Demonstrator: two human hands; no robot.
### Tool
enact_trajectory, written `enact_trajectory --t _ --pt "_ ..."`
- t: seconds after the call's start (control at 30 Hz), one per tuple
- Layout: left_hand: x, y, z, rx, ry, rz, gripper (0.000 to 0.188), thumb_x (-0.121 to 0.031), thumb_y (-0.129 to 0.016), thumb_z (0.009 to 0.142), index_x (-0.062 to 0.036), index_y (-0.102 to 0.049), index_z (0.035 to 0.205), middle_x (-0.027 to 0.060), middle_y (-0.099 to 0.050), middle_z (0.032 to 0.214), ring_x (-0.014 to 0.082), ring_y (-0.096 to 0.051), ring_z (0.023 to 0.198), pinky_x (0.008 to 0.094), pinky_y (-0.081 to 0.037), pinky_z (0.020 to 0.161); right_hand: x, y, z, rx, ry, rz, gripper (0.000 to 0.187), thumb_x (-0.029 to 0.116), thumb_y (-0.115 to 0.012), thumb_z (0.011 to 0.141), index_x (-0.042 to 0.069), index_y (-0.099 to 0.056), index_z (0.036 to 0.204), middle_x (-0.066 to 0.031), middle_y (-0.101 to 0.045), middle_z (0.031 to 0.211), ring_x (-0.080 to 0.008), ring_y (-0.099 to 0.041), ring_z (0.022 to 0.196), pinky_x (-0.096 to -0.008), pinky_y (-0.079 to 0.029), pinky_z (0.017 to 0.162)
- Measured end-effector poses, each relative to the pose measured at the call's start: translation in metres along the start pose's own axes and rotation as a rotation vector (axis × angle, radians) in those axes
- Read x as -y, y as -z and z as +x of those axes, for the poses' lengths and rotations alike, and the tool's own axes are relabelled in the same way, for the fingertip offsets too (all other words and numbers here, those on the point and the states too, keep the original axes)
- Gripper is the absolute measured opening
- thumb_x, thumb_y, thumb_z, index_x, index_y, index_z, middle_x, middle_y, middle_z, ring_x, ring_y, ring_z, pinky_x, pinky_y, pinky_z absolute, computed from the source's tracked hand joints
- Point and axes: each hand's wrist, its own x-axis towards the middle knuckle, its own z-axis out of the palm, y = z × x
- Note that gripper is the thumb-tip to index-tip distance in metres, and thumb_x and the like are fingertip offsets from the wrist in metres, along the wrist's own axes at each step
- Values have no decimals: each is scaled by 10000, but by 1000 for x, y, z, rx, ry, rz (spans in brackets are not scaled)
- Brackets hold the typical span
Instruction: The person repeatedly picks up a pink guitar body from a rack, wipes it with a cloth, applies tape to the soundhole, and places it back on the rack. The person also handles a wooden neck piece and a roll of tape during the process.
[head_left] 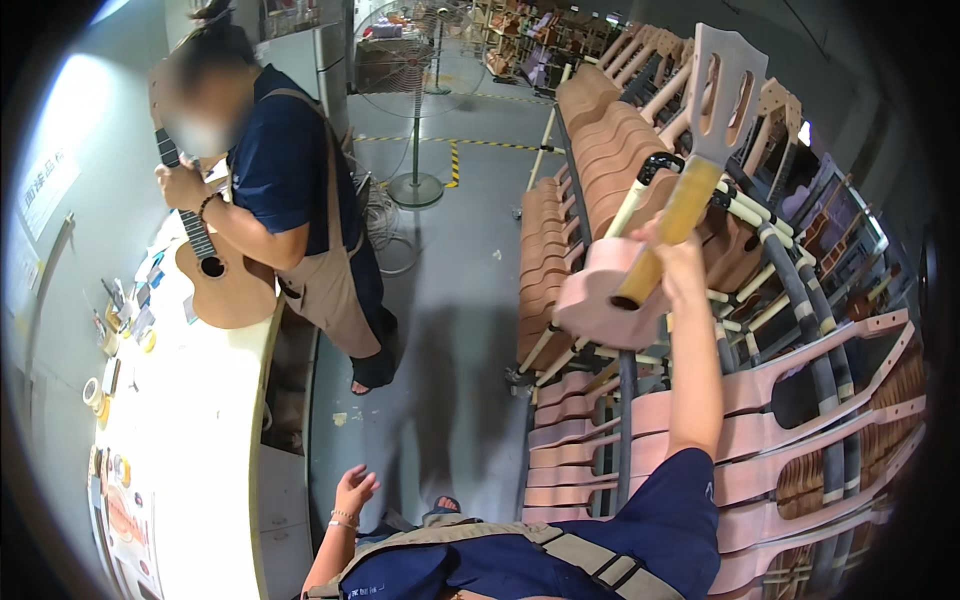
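My right hand (674, 262) is closed round the neck of an unfinished ukulele (608, 285), out in front at the right. Its body is pale pink with a round sound hole, yellowish tape (690, 200) runs along the fingerboard, and the slotted headstock (727, 90) points up and away. The ukulele is in front of the rack of instruments; whether it touches the rack I cannot tell. Low near my body, my left hand (355, 490) hangs over the floor with fingers apart and nothing in it. A bracelet (345, 518) circles that wrist.
A rack (627, 410) with several rows of pinkish ukuleles fills the right side. At left, a person (300, 190) in an apron holds a wooden ukulele (228, 285) by a bright workbench (200, 480) carrying small tools and tape. A standing fan (415, 190) is farther along the aisle.
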Motion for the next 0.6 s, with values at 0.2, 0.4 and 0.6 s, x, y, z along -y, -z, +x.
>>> enact_trajectory --t 0.2,0.4,0.6 --pt "-24 37 -13 170 -424 -111 965 -225 -783 674 -144 -181 1424 179 -295 1405 300 -291 1304 391 -340 989 -5 -183 -129 453 -206 807 211 122 -646 818 67 -487 946 -58 -531 839 -198 -550 855 -432 -433 894" --pt "-8 217 -134 -320 -568 -607 768 -294 -694 734 -57 -295 1346 113 -471 1236 250 -500 1099 363 -464 853 -45 -354 -283 517 -858 1159 305 358 -609 821 100 -500 945 -49 -560 996 -248 -503 1097 -512 -316 1030" --pt "78 374 -306 -926 -489 -655 572 -232 -603 819 -1 -389 1297 123 -504 1220 216 -507 1089 331 -425 904 -40 -496 -380 1006 -1320 692 600 589 -300 892 71 -417 1172 -207 -468 1251 -335 -465 1170 -476 -423 925"
